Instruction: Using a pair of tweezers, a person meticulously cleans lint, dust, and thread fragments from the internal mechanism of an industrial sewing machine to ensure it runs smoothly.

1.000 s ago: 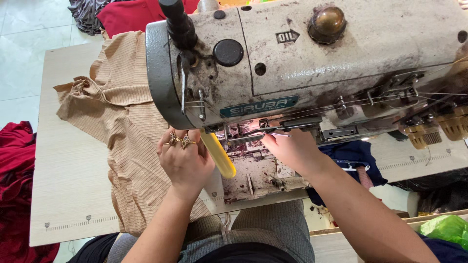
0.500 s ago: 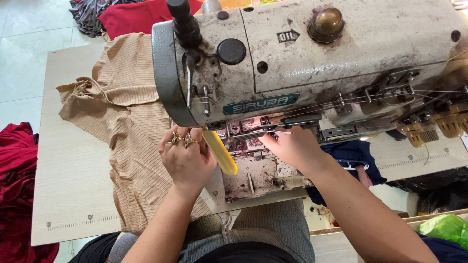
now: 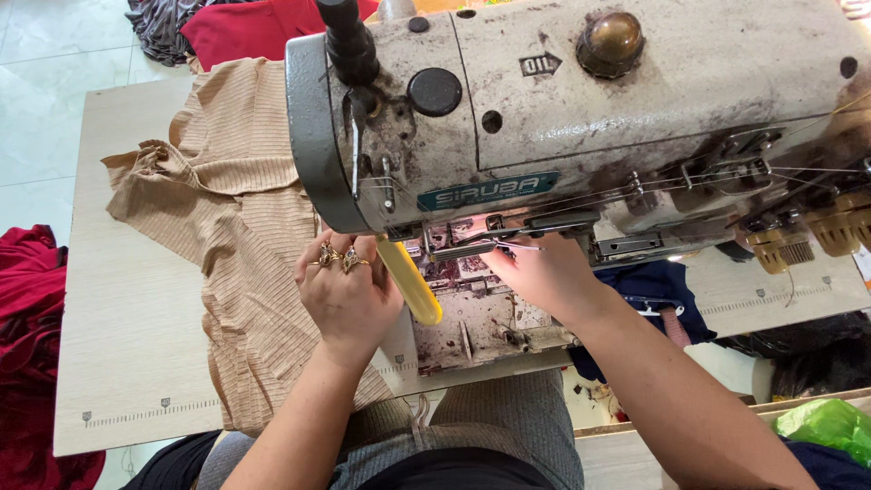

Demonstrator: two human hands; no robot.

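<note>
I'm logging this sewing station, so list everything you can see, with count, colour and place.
Worn industrial sewing machine: one, grey-white, top centre.
Ribbed tan fabric: one, on the table left of the machine.
Pale wooden table: one, beneath.
Yellow plastic handle: one, beside the left hand.
Red cloth: one heap at far left, another at top.
Green plastic bag: one, lower right.
Left hand: ringed, on the fabric.
Right hand: under the machine head.

Tan ribbed fabric point(image 3: 245, 245), yellow tool point(image 3: 413, 286), grey machine point(image 3: 581, 109)

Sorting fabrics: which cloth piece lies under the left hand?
The tan ribbed cloth on the table; the left hand rests on it, while the red ones lie aside.
</note>
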